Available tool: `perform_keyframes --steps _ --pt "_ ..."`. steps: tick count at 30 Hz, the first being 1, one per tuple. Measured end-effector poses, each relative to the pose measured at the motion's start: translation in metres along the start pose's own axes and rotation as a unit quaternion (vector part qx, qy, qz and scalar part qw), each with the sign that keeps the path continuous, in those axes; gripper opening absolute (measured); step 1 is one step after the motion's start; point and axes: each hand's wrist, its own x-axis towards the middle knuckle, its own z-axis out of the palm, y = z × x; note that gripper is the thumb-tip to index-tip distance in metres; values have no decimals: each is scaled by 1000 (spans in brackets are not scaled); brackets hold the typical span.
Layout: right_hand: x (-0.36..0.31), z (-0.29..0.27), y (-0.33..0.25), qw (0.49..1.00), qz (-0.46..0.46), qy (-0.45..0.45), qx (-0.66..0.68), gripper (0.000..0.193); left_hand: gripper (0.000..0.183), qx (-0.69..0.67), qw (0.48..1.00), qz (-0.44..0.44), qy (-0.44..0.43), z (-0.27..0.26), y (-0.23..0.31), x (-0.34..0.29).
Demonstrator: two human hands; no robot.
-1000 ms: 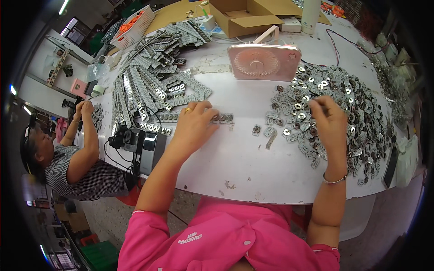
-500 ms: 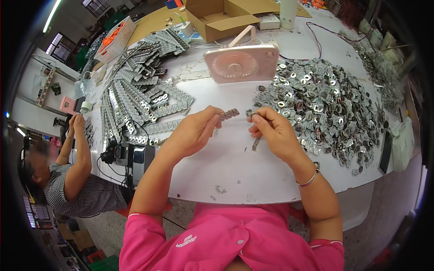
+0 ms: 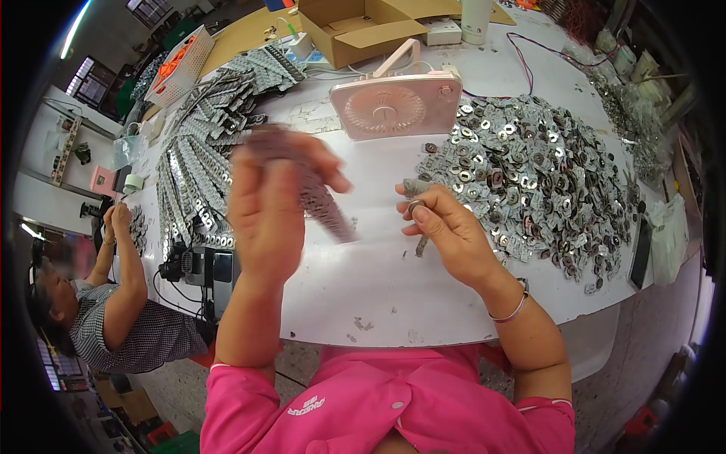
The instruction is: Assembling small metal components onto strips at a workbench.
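Note:
My left hand (image 3: 265, 216) is raised over the left-middle of the table, smeared by motion. Its fingers are curled round a long strip of grey metal pieces (image 3: 324, 206), which slants down to the right past the palm. My right hand (image 3: 450, 227) is near the left edge of a big heap of loose metal pieces (image 3: 522, 174). Between its thumb and fingers it pinches a small grey metal piece (image 3: 414, 186). Another small dark piece (image 3: 421, 246) shows just under these fingers; whether it is held or lies on the table, I cannot tell.
Fanned metal strips (image 3: 189, 174) cover the table's left. A pink fan (image 3: 386, 110) stands at the middle back, before an open cardboard box (image 3: 355, 38). A black-and-grey device (image 3: 215, 272) sits at the left front edge. Another person (image 3: 128, 310) works at far left.
My left hand has moved up and left, away from my right hand, and more of the strip now shows. My right hand stays nearly in place. The whole view has shifted slightly.

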Motion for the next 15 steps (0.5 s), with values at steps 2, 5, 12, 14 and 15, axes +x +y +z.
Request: perform_keyframes --steps 2,5,12,14,15 --pt "0 3 -1 992 70 -24 101 16 25 -180 981 59 42 9 13 5" --pt "1 9 -12 948 145 -29 281 17 26 -206 975 52 71 14 15 -8" --pt "4 -4 -5 989 137 29 41 22 66 392 892 122 188 -36 -10 -45" --pt "4 5 1 990 137 6 34 23 75 591 793 147 15 -25 -1 -48" --pt "1 9 7 987 146 -2 62 24 80 657 731 153 -106 -15 6 -46"
